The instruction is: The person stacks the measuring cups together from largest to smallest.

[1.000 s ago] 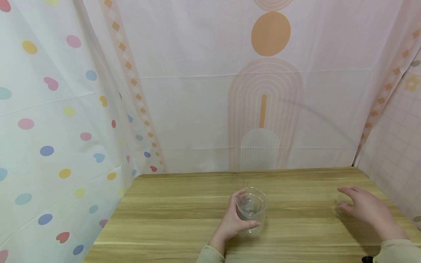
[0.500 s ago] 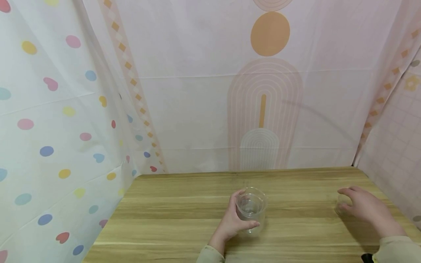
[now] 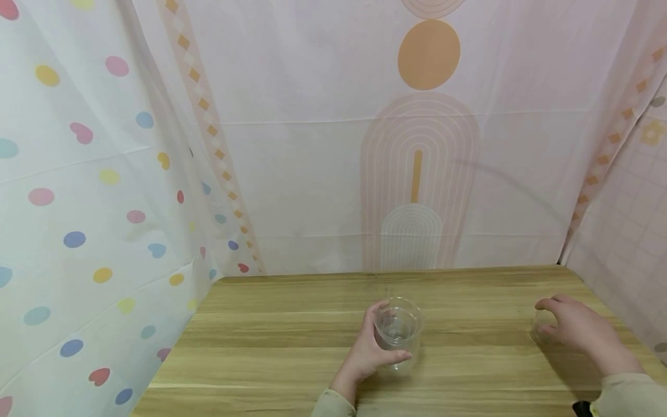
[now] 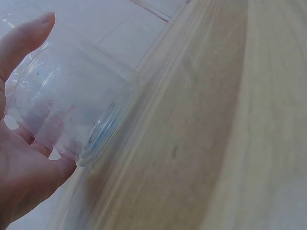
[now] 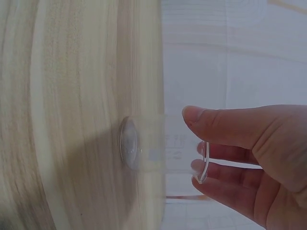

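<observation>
A clear plastic cup (image 3: 398, 335) stands upright near the middle of the table, its wide mouth facing up. My left hand (image 3: 366, 349) grips its side, thumb in front and fingers behind; the left wrist view shows the clear wall of the cup (image 4: 76, 91) between thumb and fingers. On the right, my right hand (image 3: 586, 330) holds a small clear beaker (image 3: 539, 325), mostly hidden by the hand in the head view. In the right wrist view, thumb and fingers are around the rim of the beaker (image 5: 153, 148), which has faint markings and its base on the table.
The wood-grain table (image 3: 271, 341) meets a pale printed curtain (image 3: 302, 174) at its back edge. A dotted curtain (image 3: 109, 231) hangs on the left and a checked one (image 3: 625, 231) on the right. A small black object (image 3: 581, 408) shows by the right sleeve.
</observation>
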A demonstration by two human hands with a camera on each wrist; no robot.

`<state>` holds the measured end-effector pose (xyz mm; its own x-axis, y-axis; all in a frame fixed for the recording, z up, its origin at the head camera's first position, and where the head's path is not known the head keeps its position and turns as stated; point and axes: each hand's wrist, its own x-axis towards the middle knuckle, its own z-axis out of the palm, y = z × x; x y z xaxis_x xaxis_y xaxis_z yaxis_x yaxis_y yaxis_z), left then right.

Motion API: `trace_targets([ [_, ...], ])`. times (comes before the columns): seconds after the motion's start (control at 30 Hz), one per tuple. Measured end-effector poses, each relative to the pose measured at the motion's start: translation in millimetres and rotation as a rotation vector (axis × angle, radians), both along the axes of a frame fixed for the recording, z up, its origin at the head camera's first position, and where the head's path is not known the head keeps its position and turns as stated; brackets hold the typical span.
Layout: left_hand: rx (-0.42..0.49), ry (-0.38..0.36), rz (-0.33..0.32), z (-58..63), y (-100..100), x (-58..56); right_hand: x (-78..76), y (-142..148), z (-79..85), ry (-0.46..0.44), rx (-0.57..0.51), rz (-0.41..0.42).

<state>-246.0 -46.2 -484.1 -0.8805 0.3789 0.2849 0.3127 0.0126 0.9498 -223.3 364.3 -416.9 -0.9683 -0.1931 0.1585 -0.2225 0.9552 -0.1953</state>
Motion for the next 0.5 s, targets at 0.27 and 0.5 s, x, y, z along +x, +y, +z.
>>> trace_targets([
  [0.27,0.005,0.001,-0.001,-0.6,1,-0.2,2.5,-4,1.0,0.012,-0.011,-0.004],
  [0.5,-0.003,0.002,0.007,-0.4,1,0.2,3.7,-13,4.5,0.067,-0.033,0.039],
])
